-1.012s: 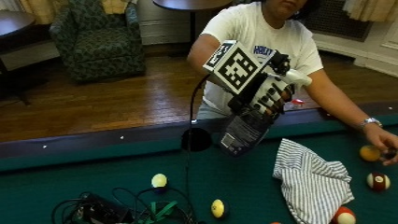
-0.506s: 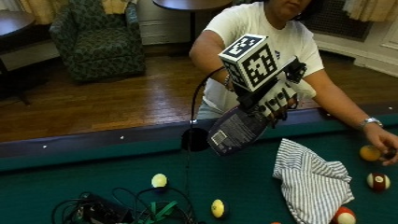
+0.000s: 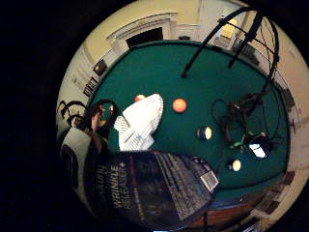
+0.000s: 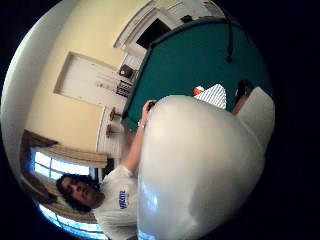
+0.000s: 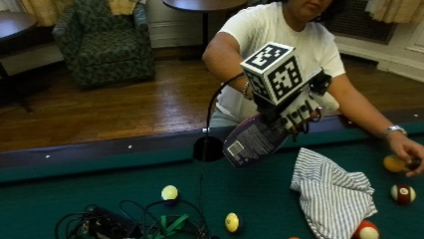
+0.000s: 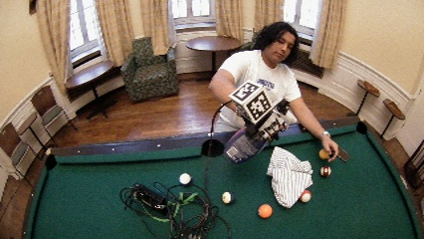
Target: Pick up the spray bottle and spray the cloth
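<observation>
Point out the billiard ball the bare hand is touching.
The orange ball by the rail, under the bare hand. The other balls lie untouched on the felt.

Your spray bottle (image 5: 254, 141) is a dark, flat-sided bottle with a printed back label, its front reading "WRINKLE RELEASER+". It hangs tilted in the air above the green felt, base toward 7 o'clock. Your cloth (image 5: 333, 195), white with thin dark stripes, lies crumpled on the felt at the bottle's 4 o'clock, apart from it.
</observation>
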